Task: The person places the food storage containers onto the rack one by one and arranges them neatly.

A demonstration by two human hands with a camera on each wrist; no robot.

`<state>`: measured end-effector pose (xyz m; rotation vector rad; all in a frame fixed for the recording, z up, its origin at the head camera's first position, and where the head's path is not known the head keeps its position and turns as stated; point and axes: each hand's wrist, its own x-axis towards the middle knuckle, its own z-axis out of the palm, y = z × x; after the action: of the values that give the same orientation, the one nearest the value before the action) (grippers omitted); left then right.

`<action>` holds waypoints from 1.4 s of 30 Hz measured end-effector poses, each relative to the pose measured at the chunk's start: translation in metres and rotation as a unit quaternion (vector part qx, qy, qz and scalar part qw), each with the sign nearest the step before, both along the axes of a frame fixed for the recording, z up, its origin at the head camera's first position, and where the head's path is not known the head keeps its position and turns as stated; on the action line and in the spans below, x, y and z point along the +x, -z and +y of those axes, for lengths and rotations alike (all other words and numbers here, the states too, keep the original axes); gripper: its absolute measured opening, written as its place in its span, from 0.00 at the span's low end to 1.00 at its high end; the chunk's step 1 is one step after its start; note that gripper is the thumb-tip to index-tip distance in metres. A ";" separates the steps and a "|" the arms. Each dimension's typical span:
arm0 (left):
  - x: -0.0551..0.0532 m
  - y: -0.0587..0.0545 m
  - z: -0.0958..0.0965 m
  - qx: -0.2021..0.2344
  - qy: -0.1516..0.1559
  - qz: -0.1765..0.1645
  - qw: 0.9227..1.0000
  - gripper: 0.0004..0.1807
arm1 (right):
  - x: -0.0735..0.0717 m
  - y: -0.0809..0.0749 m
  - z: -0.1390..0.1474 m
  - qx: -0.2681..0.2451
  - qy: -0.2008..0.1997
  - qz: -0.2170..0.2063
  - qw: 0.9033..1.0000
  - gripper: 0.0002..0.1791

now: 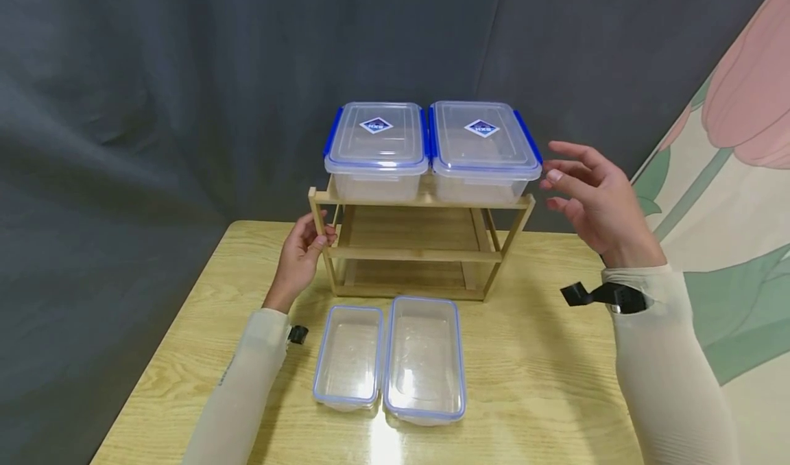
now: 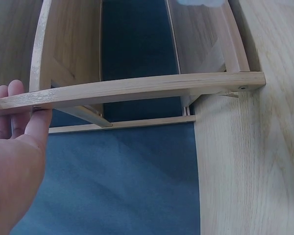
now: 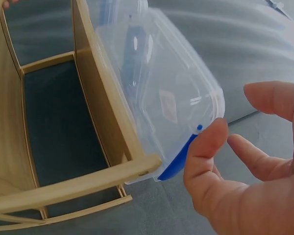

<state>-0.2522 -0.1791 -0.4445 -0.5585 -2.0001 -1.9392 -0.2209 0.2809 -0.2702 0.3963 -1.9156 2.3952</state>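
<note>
A three-tier wooden rack (image 1: 426, 254) stands at the back of the table. My left hand (image 1: 299, 259) holds its left front post, with thumb and fingers on either side of the wood (image 2: 137, 91). On the top shelf sit two clear plastic boxes with blue side clips, a left lidded box (image 1: 378, 146) and a right lidded box (image 1: 484, 146). Beside the right box is my right hand (image 1: 595, 201), its fingers spread and slightly bent. In the right wrist view, those fingertips are close to the blue clip (image 3: 179, 159), and nothing is held between them.
On the table (image 1: 524, 355) in front of the rack lie two clear containers with blue rims, a narrower one (image 1: 348, 355) and a wider one (image 1: 426, 359). A dark curtain (image 1: 278, 53) hangs behind the rack. A flower-patterned cloth (image 1: 728, 211) is at the right.
</note>
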 end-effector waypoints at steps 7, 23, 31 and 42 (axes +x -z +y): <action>0.000 0.005 -0.001 -0.003 -0.008 0.001 1.000 0.23 | 0.027 0.023 0.000 -0.014 -0.028 0.038 0.999 0.25; 0.000 0.003 -0.002 -0.022 -0.010 0.015 1.000 0.24 | 0.056 0.059 -0.011 0.008 -0.059 0.059 0.996 0.22; 0.001 0.003 0.000 -0.015 -0.005 0.010 1.000 0.24 | 0.063 0.083 -0.017 0.051 -0.081 0.054 0.994 0.20; 0.000 0.003 0.000 -0.009 -0.002 0.008 1.000 0.24 | 0.073 0.112 -0.025 0.093 -0.095 0.041 0.990 0.19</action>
<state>-0.2521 -0.1793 -0.4475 -0.5720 -2.0085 -1.9117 -0.1480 0.2562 -0.3825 0.7066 -2.1614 2.2708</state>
